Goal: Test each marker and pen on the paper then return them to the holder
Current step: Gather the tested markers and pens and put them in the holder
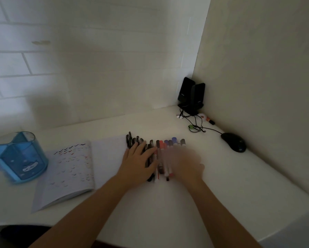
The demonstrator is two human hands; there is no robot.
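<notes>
Several markers and pens [161, 149] lie side by side in a row on the white desk, black ones to the left, red and blue ones to the right. My left hand [138, 161] lies flat on the black pens with its fingers straight. My right hand [184, 161] is over the right part of the row, blurred by motion, so its fingers cannot be made out. An open notebook [69, 174] with rows of small coloured test marks lies to the left of the pens. The blue transparent pen holder [18, 156] stands at the far left, and no pens show inside it.
Two black speakers [191, 95] stand in the back right corner with tangled cables [196, 126] in front. A black mouse [234, 142] sits by the right wall. A small orange and white object [206, 118] lies near the speakers. Walls close off the desk behind and to the right.
</notes>
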